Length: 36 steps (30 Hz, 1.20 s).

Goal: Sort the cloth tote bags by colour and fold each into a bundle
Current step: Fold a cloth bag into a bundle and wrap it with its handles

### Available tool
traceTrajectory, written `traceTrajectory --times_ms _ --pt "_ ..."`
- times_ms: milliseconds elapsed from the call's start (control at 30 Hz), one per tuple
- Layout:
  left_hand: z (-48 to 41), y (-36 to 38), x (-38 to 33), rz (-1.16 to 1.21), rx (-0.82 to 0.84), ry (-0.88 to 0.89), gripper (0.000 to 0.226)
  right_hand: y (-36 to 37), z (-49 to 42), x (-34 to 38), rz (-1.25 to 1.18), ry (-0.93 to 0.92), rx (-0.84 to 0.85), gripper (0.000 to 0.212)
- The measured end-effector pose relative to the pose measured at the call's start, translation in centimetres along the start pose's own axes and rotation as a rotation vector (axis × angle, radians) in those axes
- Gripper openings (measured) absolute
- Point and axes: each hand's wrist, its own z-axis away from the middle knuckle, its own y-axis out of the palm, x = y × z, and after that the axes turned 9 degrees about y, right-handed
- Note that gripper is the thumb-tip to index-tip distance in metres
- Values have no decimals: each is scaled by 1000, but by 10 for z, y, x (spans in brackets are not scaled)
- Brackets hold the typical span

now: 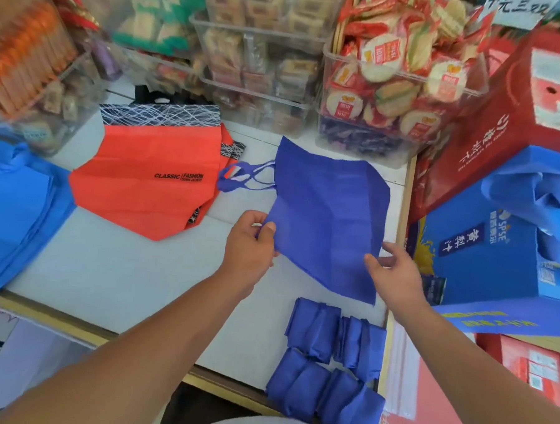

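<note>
Blue non-woven cloth fills the middle of the view: a dark blue tote bag (327,220) is spread open and slightly raised over the white tabletop (107,267), held at its near end by both hands. The left hand (249,246) pinches the bag's left edge between thumb and curled fingers, so the cloth runs away from it to the right and back. The right hand (395,276) grips the near right edge with the thumb on top and the fingers under the cloth. The bag's loop handles (241,177) trail off its far left side, lying just beside a stack of orange-red bags (150,176) printed with black lettering. Four folded blue bundles (329,366) sit in a cluster at the table's near right corner, just below the held bag's lower corner. Light blue bags (15,217) are heaped at the left edge. Clear bins (402,88) of wrapped snacks line the back, and a blue carton (490,265) stands to the right.
</note>
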Motion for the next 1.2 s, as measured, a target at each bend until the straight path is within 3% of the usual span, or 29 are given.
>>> traceTrajectory --times_ms 233,367,467,533,633,767,900,1033,1100,1200 --pt "-71 -121 18 -299 -147 129 10 62 46 55 45 -210 107 29" --pt "-106 -195 29 -437 -105 128 17 131 67 74 231 -266 194 39" --pt "-122 -246 41 -471 -68 64 20 192 85 80 508 -222 285 56" --pt "-122 -272 47 -452 -34 68 25 232 98 78 663 -126 350 66" --pt "-108 -296 58 -399 56 52 30 281 118 72 699 -28 410 68" --pt "-66 -315 91 -489 319 52 28 319 144 62 772 -27 392 71" --pt "-24 -311 136 -748 704 166 42 348 171 63 582 47 462 79" --pt "-20 -321 173 -890 763 222 66 355 205 71 118 182 587 61" --pt "-27 -330 184 -922 752 335 69 355 210 60 216 70 486 55" --pt "-41 -342 196 -945 765 404 73 346 198 33 580 -195 166 62"
